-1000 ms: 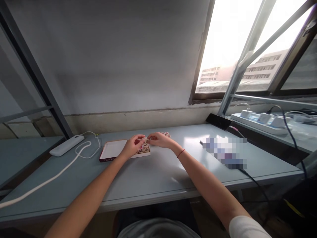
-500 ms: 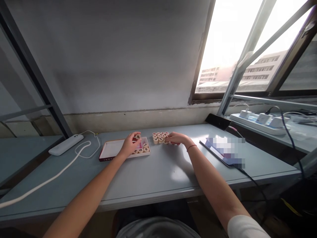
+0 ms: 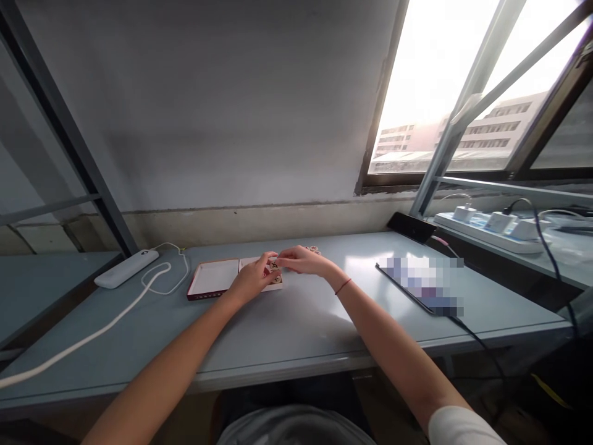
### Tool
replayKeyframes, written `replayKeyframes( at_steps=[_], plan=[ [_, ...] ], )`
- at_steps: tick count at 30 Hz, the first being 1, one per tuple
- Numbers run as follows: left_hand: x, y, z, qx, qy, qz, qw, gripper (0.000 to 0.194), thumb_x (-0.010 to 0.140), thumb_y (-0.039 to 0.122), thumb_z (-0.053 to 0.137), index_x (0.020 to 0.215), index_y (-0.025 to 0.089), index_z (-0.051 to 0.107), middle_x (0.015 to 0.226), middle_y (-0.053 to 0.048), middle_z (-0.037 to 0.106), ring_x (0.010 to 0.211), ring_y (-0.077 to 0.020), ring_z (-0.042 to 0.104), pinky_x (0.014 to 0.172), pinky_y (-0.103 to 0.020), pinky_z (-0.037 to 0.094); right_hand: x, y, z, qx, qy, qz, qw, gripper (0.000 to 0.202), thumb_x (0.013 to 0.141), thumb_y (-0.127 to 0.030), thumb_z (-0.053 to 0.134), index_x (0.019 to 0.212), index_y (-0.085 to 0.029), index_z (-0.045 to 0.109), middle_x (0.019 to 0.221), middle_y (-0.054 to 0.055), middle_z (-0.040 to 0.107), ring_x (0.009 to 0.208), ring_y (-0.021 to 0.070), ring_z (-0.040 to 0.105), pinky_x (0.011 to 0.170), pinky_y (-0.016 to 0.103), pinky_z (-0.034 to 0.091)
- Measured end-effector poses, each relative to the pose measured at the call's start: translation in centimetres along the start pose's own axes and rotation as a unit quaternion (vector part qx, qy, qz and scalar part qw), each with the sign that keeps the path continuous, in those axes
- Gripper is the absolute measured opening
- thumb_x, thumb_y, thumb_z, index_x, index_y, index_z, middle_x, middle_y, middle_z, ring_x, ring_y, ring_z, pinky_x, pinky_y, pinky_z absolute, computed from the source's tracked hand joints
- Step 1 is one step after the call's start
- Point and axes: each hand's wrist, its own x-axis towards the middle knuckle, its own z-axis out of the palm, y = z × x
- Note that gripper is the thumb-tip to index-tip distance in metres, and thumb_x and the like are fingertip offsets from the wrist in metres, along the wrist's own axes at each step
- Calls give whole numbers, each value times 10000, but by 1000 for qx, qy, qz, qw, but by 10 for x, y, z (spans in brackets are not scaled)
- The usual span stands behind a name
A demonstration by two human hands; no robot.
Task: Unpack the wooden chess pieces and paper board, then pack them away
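A shallow open box [image 3: 215, 277] with a white inside and dark red sides lies on the table, its right part holding round wooden Chinese chess pieces [image 3: 277, 278]. My left hand [image 3: 252, 279] is over that right part, fingers and thumb curled around a piece [image 3: 274, 266] with a dark character. From the right, my right hand [image 3: 303, 261] reaches in with fingertips pinched together at the same spot, against a piece mostly hidden by the fingers. More pieces [image 3: 315, 250] stand on the table behind my right hand, largely covered by it.
To the left lie a white power bank [image 3: 123, 269] and a looped white cable [image 3: 152, 281]. A tablet [image 3: 417, 287] with a blurred screen lies to the right, a dark cable [image 3: 479, 346] running from it. A power strip [image 3: 491, 235] with plugs sits on the far-right surface.
My right hand has moved left from the grouped pieces to the box, meeting my left hand. My left hand has shifted slightly right and lower over the box.
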Motion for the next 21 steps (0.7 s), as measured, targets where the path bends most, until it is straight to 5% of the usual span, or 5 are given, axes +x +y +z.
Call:
replayKeyframes(
  at_steps=[4,8,13,21],
  plan=[
    [0,2,-2,-6,-5,3,1000,417,857,457,481,1213,247,430,1019,-46,647,820,-185,632,757,-307,467,2,4,-1,26,10,16,999,352,772,-514,462,666,-180,487,554,-35,386,474,65,288,438,198,226],
    [1,1,-2,-13,4,6,1000,434,852,420,489,1240,242,409,1031,-37,644,800,-168,627,743,-294,468,6,40,-22,0,46,98,994,318,761,-429,483,584,-176,411,524,-35,339,449,61,251,408,209,200],
    [2,-4,-3,3,-7,4,1000,440,859,428,454,1255,240,422,986,-29,654,799,-169,629,726,-286,466,3,79,-43,17,-8,204,979,245,731,-362,549,612,-173,450,549,-29,399,424,54,302,396,210,258],
    [2,-1,-6,18,-16,4,1000,416,860,423,438,1230,233,460,957,-31,661,797,-177,627,729,-291,459,1,86,-44,41,-33,247,968,280,725,-411,575,618,-167,487,514,-39,392,408,55,316,382,204,259]
  ],
)
